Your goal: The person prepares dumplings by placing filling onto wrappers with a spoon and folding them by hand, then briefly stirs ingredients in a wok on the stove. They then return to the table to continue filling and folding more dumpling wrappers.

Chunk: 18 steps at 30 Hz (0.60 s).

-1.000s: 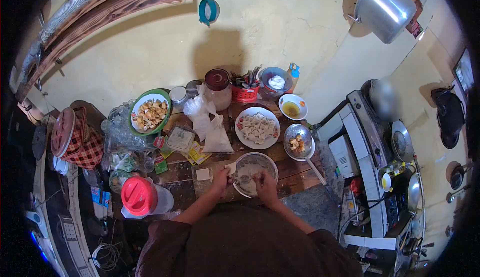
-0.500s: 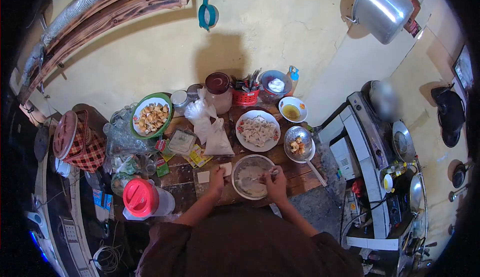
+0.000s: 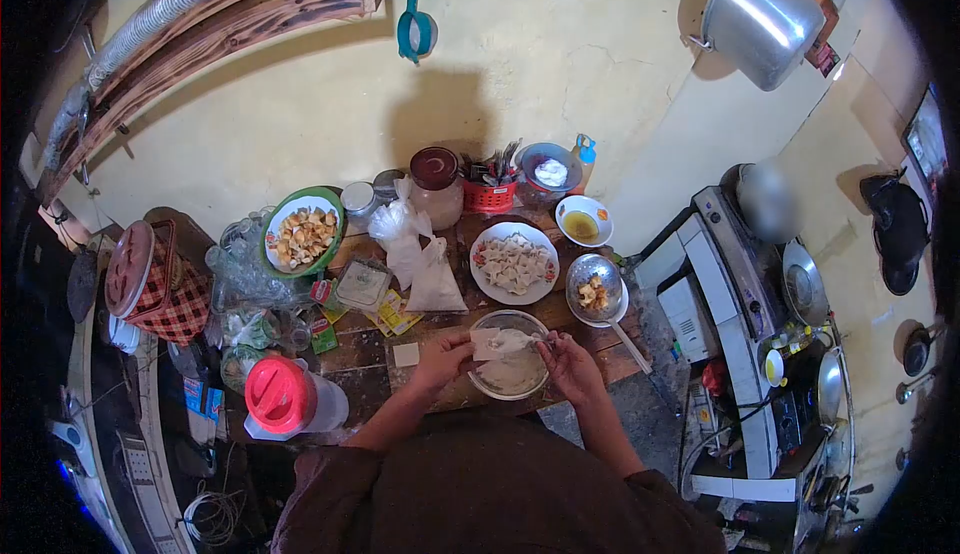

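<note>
My left hand (image 3: 446,362) pinches a pale square dough wrapper (image 3: 486,343) by its left side, above the bowl. At the wrapper's right side, my right hand (image 3: 568,366) has its fingers closed on a thin utensil, apparently a spoon, mostly hidden by the fingers. Whitish paste (image 3: 513,341) shows between the hands. Beneath them stands a round bowl (image 3: 476,379) with a pale wet mixture inside. Left of my left hand, another square wrapper (image 3: 405,355) lies on the table. Behind the bowl, a flowered plate (image 3: 484,286) holds several folded dumplings (image 3: 519,264).
Around the work sit a skimmer (image 3: 588,297) with fried pieces, a small bowl (image 3: 571,206) of yellow liquid, flour bags (image 3: 435,284), a green-rimmed bowl (image 3: 272,254) of fried dumplings and a red-lidded pitcher (image 3: 278,394). A stove (image 3: 735,244) stands to the right.
My left hand has moved right with the wrapper, bringing it over the bowl. My right hand has lifted out of the mixture, and both hands now meet at the wrapper.
</note>
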Tool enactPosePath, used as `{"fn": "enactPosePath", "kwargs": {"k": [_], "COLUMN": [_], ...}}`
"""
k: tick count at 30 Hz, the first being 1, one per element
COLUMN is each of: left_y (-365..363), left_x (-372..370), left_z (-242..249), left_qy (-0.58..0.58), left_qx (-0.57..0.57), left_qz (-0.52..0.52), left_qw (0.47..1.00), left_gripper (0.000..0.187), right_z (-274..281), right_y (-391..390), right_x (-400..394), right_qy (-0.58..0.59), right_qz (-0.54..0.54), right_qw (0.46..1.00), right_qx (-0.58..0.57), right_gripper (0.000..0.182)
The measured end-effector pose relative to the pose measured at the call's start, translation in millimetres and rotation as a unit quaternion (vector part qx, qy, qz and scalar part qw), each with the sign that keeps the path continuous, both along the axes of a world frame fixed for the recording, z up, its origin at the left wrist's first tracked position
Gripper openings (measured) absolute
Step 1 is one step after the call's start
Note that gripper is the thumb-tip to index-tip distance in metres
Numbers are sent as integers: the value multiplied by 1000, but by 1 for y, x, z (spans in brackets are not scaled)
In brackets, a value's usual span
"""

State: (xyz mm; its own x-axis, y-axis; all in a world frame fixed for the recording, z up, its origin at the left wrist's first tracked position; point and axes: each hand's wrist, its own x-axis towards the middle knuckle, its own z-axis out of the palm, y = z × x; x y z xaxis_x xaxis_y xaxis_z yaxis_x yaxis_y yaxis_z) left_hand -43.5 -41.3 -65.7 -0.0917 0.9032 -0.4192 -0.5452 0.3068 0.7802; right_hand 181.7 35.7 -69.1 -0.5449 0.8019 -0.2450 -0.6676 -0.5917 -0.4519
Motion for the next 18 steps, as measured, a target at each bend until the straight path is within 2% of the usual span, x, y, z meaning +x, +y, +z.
{"fn": "enactPosePath", "kwargs": {"k": [2,5,11,18], "left_y": [-4,-8,-15,-19], "left_x": [1,1,-2,-6], "left_z": [18,31,42,37], "left_qy": [-27,-54,-103,-104], "left_qx": [-10,11,26,3], "left_qz": [-24,-49,-71,-91], "left_qw": [999,997,992,990], "left_gripper": [20,22,27,27], "right_z": [-7,4,-2,-30], "right_y": [1,-6,-7,-2], "right_x": [0,-4,-3,7], "right_qy": [38,30,29,23], "right_qz": [25,25,45,71], "right_qw": [996,992,990,987], "right_qx": [-79,-117,-127,-145], "right_gripper": [2,4,4,9]}}
